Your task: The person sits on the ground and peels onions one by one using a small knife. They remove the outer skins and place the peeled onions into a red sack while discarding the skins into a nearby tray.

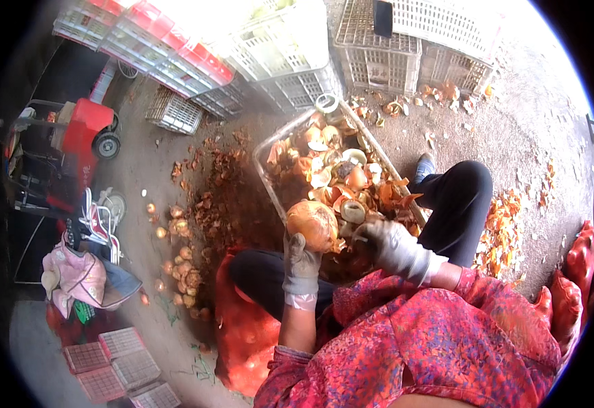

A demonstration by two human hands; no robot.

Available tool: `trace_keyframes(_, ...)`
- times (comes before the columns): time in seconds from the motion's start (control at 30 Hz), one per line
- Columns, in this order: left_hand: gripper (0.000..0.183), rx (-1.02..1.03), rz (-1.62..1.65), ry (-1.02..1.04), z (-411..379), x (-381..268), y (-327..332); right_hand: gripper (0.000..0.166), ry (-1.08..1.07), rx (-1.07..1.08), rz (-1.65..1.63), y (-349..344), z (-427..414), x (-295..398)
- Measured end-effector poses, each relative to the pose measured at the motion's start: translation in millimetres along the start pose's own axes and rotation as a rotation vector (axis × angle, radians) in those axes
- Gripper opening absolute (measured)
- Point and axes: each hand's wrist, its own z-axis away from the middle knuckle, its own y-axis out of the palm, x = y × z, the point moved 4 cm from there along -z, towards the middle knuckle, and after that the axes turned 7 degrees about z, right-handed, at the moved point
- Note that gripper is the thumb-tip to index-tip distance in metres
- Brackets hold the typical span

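Note:
My left hand, in a grey work glove, holds a large yellow-brown onion above the near edge of a plastic crate. Dry, torn skin hangs at the onion's lower right side. My right hand, gloved too, is close to the right of the onion with its fingers curled; whether anything is in them cannot be told. Inside the crate lie onion skins, cut onion ends and pieces of onion. A white roll or ring sits at the crate's far corner.
A red mesh sack stands by my left leg, with loose onions on the ground beyond. Stacked plastic crates stand ahead. Peelings lie to the right, near red sacks. A red cart and more crates are left.

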Motion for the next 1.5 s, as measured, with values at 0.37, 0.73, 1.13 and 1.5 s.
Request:
trace_keyframes(0.37,0.081,-0.021,-0.024,0.102,13.3,4.4,24.4,0.031,0.001,0.029,0.225,-3.9,-5.6,12.2)
trace_keyframes(0.73,0.072,-0.132,0.217,-0.119,27.4,36.0,3.8,0.050,-0.029,0.035,0.363,1.1,-11.7,-6.8)
trace_keyframes(1.13,0.072,-0.209,0.282,-0.208,57.5,45.2,-16.1,0.047,-0.157,-0.004,0.088,45.3,-12.8,-38.7)
trace_keyframes(1.5,0.073,-0.226,0.371,-0.311,70.5,46.0,-23.1,0.070,-0.237,0.069,0.079,46.8,-17.5,-33.9)
